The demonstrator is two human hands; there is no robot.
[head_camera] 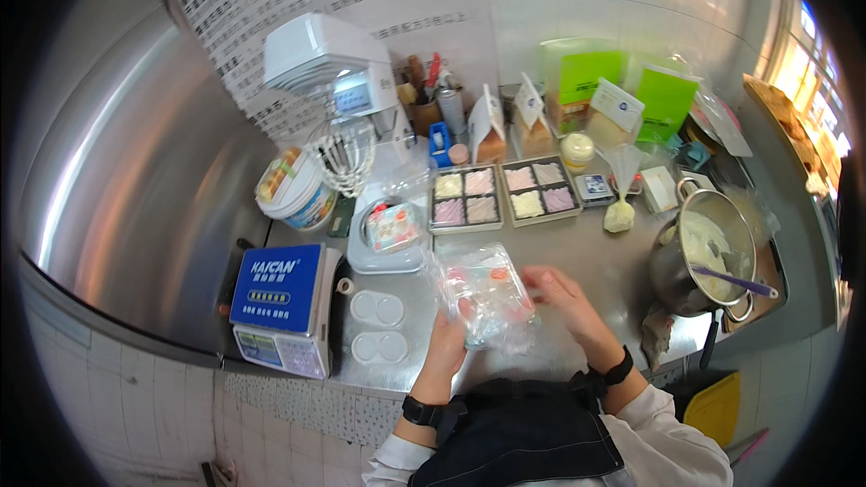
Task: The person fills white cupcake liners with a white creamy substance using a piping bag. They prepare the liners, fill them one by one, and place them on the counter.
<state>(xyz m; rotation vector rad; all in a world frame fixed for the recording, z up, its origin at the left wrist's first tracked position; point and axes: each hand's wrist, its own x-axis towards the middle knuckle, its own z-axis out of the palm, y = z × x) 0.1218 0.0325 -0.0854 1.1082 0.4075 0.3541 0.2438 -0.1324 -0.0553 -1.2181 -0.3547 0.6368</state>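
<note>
A printed packet in clear plastic wrap [488,294] is held over the steel counter by my left hand [452,341], which grips its lower left side. Beside the packet's right edge is my right hand [556,291], its fingers apart; whether a fingertip touches the wrap is unclear. A similar printed packet [394,226] lies on the grey base of the stand mixer [385,260]. Behind the held packet stand two boxes, each with four compartments of piped cream, the left box [467,228] and the right box [545,218].
At the left stand a weighing scale [277,291] and a white tub [308,210], with two white plastic trays [379,328] nearer me. A tied piping bag [619,215] lies right of the boxes. A steel pot [666,277] holds cream and a purple-handled spatula [734,281].
</note>
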